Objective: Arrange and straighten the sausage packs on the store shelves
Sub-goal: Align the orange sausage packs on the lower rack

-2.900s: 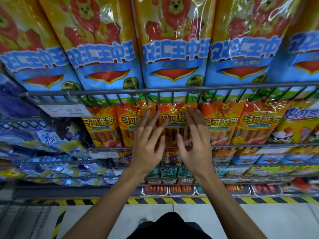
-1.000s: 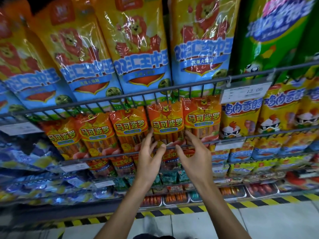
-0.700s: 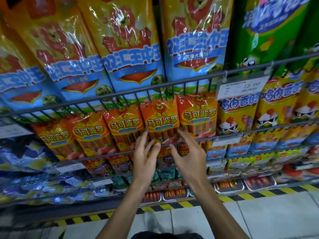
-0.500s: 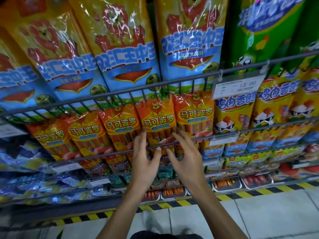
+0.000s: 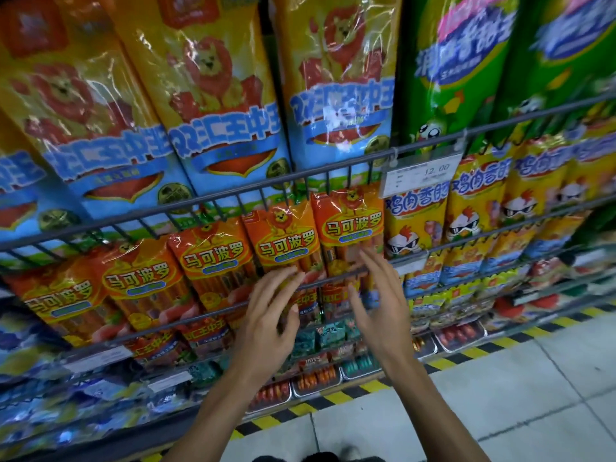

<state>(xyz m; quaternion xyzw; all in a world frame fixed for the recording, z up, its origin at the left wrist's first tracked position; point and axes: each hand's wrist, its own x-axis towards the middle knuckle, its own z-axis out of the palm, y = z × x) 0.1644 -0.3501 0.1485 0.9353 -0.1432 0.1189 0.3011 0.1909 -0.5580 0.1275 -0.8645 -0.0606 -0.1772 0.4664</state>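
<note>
Wire store shelves [image 5: 213, 201] fill the view, several tiers stacked top to bottom. Top tier: tall yellow-and-blue sausage packs [image 5: 230, 105], with green packs [image 5: 453, 71] to their right. Second tier: a row of orange sausage packs [image 5: 213, 261] standing behind the front rail [image 5: 133, 331], leaning somewhat left; yellow chicken-sausage packs [image 5: 416, 215] sit to their right under a price tag [image 5: 421, 175] reading 12.00. Lower tiers hold smaller packs and trays, blurred; tiled floor [image 5: 500, 411] at near right, with striped hazard tape along the shelf foot.

Step in hand, as judged: straightening the right end of the orange row. Both hands are raised in front of the two rightmost orange packs [image 5: 350, 228].

Left hand [image 5: 270, 321]: fingers spread and nearly straight, tips at the rail just below the second orange pack from the right [image 5: 283, 241]. Contact uncertain; nothing is held.

Right hand [image 5: 380, 308]: fingers spread, loosely extended, tips over the lower part of the rightmost orange pack. Blurred; holds nothing. Touching or just in front, I cannot tell.

Next move likely calls for: flat fingers on the faces of these two packs, pushing them upright and back against the row behind, closing the seam with the yellow packs. Light pressure, since the film wrap looks slippery and the neighbours lean on one another.
</note>
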